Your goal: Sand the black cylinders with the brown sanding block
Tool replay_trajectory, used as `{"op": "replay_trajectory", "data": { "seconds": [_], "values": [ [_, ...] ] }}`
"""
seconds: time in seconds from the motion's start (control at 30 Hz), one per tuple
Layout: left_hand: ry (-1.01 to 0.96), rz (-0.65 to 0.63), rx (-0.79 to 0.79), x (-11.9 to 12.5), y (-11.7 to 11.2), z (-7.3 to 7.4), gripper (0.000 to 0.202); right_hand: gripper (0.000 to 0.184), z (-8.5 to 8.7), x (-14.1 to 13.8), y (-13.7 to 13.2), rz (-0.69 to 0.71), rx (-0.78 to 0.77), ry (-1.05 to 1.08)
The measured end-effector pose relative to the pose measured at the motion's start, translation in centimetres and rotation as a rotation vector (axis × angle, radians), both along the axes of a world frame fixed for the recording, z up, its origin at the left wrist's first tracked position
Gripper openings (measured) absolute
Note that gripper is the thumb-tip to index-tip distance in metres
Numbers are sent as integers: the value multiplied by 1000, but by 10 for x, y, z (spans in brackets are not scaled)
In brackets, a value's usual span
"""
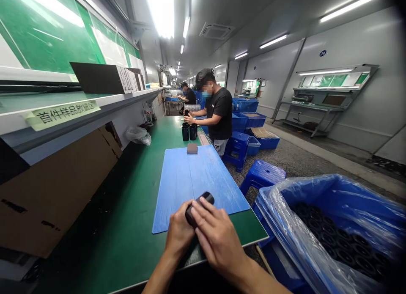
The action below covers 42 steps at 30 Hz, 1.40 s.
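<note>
The left hand (179, 231) and right hand (218, 239) are gripping a black cylindrical tube (199, 207) between them, fingers curled closed, just beside the near edge of the blue mat (196, 188).

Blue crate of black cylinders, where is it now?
The blue crate sits at lower right in the head view, beside the green workbench edge, next to a blue stool.

Ahead of the left hand (179, 234) and right hand (220, 243), a hand could pass over the blue mat (193, 184) as far as the brown block (192, 148); to the right, the workbench edge (263, 232) and plastic-lined blue crate (317, 201) stand in the way.
</note>
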<state>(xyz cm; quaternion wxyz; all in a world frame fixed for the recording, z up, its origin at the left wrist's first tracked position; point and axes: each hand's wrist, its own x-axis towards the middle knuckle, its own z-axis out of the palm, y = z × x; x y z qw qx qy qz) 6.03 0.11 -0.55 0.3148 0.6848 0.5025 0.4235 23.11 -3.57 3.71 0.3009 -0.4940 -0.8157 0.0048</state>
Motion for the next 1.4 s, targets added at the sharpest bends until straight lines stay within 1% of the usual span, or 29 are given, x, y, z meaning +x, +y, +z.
{"op": "replay_trajectory", "data": {
  "seconds": [0.03,0.13,0.17,0.23,0.27,0.3,0.37,0.4,0.43,0.5,0.53,0.57,0.63,0.67,0.73,0.8,0.87,0.93,0.97,1.03,1.07,1.1,1.13,1.17,1.23,1.27,1.3,1.33,1.4],
  "values": [
    [0,-1,-1,0,0,0,40,54,0,0,0,5,-3,1],
    [17,41,2,0,0,2,46,49,-1,0,2,-115,-9,54],
    [11,34,3,0,0,2,46,50,-1,0,2,-110,-14,45],
    [-20,-3,5,0,0,3,43,54,-3,0,1,-2,-11,-5],
    [-29,-10,7,0,0,4,43,55,-3,0,0,20,-11,-16],
    [-26,-5,5,0,0,4,43,53,-3,0,-1,-6,-13,-7],
    [-8,28,-4,0,0,4,46,50,-2,-2,-3,-117,-9,41],
    [-13,30,-10,0,0,4,45,50,-2,-3,-4,-130,-8,50],
    [-30,12,-14,0,1,3,43,51,-2,-4,-5,-86,-10,39],
    [-72,-20,-17,0,2,2,39,55,-6,-3,-3,49,-8,29],
    [-79,-16,-15,0,2,1,38,55,-9,1,2,70,-15,51],
    [-73,-1,-10,0,3,1,39,53,-13,7,9,19,-23,104],
    [-60,63,10,-2,2,2,46,46,-21,23,28,-124,-34,212],
    [-67,95,25,-3,1,3,48,44,-25,31,38,-171,-37,248],
    [-105,134,52,-5,-2,7,50,41,-30,43,52,-178,-31,274],
    [-144,134,63,-5,-5,12,51,41,-33,46,56,-170,-17,309],
    [-172,103,61,-3,-9,15,51,47,-33,40,48,-185,-1,358],
    [-200,84,58,2,-12,17,52,57,-30,27,33,-160,-35,499],
    [-214,76,57,5,-14,16,53,66,-28,19,24,-126,-76,595],
    [-253,43,57,11,-18,14,54,90,-23,2,9,-82,-164,778],
    [-272,21,56,14,-21,13,55,100,-20,-4,3,-93,-185,843],
    [-285,-3,55,17,-24,12,54,104,-17,-9,-2,-127,-183,878],
    [-292,-22,56,19,-27,10,53,100,-15,-12,-5,-170,-168,900],
    [-294,-32,61,21,-30,9,52,90,-12,-12,-7,-203,-152,918],
    [-285,-42,67,24,-34,8,51,62,-7,-5,-8,-205,-157,949],
    [-286,-45,66,24,-36,8,52,51,-4,-1,-9,-189,-175,965],
    [-293,-49,58,25,-37,9,53,46,-2,4,-9,-170,-196,978],
    [-301,-57,45,25,-38,10,53,45,-1,8,-10,-155,-216,992],
    [-322,-84,12,25,-38,11,54,48,2,14,-13,-141,-248,1009]
  ]
}}
